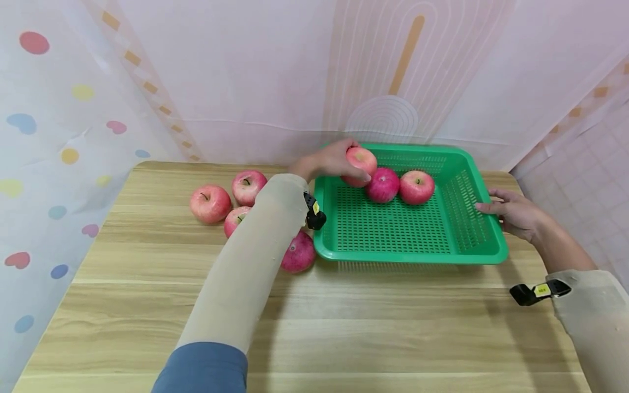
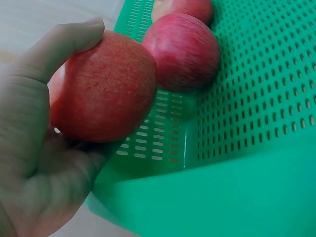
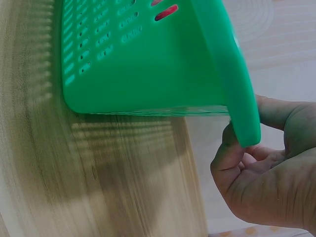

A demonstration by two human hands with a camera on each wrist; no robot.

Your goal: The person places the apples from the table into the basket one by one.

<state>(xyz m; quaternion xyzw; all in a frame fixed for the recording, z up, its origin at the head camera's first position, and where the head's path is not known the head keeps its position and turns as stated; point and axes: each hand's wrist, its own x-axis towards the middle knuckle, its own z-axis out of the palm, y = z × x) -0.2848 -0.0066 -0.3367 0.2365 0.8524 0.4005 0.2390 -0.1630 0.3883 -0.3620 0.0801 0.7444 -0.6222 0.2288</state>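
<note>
Two apples already sit in the basket, and a third is in my left hand, over its back-left corner.

My left hand [image 1: 330, 160] is wrapped around the apple [image 1: 360, 162], thumb over the top, just beside the darker apple [image 1: 383, 185] along the back wall of the green basket [image 1: 484, 255]. My right hand [image 1: 511, 213] pinches the basket's right rim, near the table's [image 1: 147, 305] right edge. I judge it best to lower the fruit until it touches the mesh floor before loosening my fingers, keeping the rim steady so nothing rolls. Four more apples [image 1: 210, 203] wait left of the basket.
</note>
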